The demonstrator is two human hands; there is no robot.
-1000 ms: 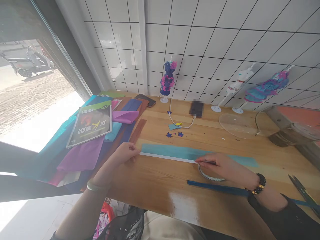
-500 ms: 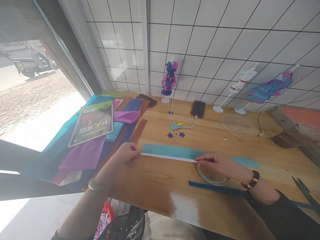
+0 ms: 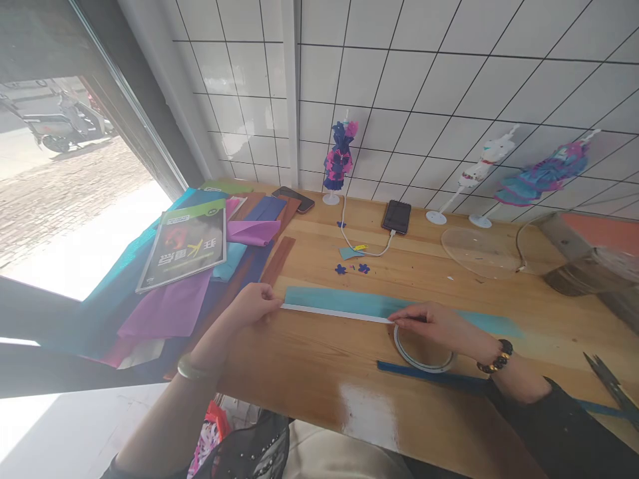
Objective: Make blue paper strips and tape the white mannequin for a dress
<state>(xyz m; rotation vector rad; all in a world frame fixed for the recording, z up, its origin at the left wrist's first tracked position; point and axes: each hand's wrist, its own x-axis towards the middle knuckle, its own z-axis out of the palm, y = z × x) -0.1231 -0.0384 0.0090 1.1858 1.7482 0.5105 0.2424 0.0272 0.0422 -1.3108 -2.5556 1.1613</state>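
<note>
Pressing down, the left hand (image 3: 254, 304) pins the end of a long teal paper strip (image 3: 349, 303) edged with white tape (image 3: 334, 313) to the wooden counter (image 3: 319, 372). The right hand (image 3: 439, 326) holds a tape roll (image 3: 422, 352) with narrow pinched fingers (image 3: 402, 318).

A green bangle (image 3: 192, 370) on the left wrist, dark beads (image 3: 494, 359) and a black sleeve (image 3: 564, 432) on the right

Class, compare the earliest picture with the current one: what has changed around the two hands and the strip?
Hardly anything. The right hand still presses white tape along the long teal paper strip, the tape roll showing more beneath it. The left hand still pins the strip's left end. The dark blue strip stayed put.
</note>
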